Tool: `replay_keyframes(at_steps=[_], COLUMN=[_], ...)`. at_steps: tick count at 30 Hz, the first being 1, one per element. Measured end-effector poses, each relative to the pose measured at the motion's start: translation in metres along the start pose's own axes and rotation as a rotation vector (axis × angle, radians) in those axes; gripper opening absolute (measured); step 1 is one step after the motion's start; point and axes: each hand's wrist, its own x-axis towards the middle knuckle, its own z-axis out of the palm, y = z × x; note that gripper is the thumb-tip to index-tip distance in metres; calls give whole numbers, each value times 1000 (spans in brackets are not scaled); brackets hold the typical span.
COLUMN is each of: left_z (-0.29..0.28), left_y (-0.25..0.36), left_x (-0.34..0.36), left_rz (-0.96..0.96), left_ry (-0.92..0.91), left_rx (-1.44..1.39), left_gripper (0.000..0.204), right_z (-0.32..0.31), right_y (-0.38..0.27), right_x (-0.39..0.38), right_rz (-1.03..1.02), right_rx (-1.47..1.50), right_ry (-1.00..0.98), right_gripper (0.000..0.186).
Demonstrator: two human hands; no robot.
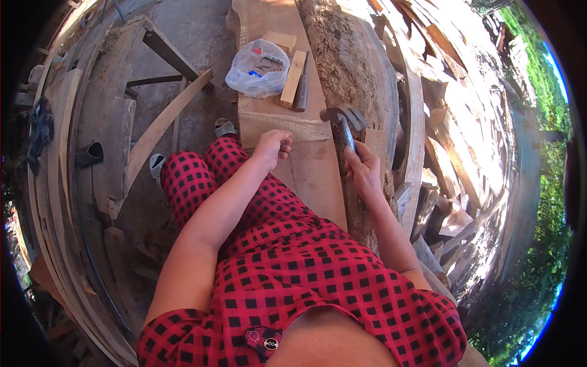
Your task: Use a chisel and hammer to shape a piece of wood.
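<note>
My right hand [363, 168] is wrapped round the handle of a claw hammer [345, 120], its metal head raised beside the right edge of a wide plank [312, 189]. Across that plank lies a short piece of wood [306, 129]. My left hand [273, 148] is over the left end of this piece, its fingers curled together; whatever they may pinch is too small to make out. Beyond it sits a clear plastic bag [259, 68] with small items inside, some of them blue and red. Beside the bag are a wooden block [293, 79] and a tool with a dark handle [301, 95].
A rough log [342, 55] runs along the plank's right side. Farther right, split wood and offcuts [455, 147] are heaped. A wooden frame with a slanting board [162, 125] stands at the left, near a dark cup-like container [90, 155]. My legs are left of the plank.
</note>
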Motion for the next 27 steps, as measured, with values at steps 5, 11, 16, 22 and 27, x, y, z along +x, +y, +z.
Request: replay_keyframes(at_steps=[5,11,16,22,27], left_z=[-1,-10,-9,-12,-14], left_y=[4,6,5,3,13], left_x=[-17,-39,-50,-47,-44], left_rz=[-84,-44,-101,-55,-19], left_ry=[-91,-93,-140,-92,-145], left_rx=[-269,-325,-375,-449,-443], left_gripper=[21,19,18,17,16], right_z=[0,4,6,24,37], right_y=[21,2,30,10,32], right_x=[3,-2,6,-3,14], right_rz=[16,30,104,70,160], right_rx=[15,66,-20,50,-239], right_ry=[58,40,39,10,-75], right_gripper=[27,30,30,25,27])
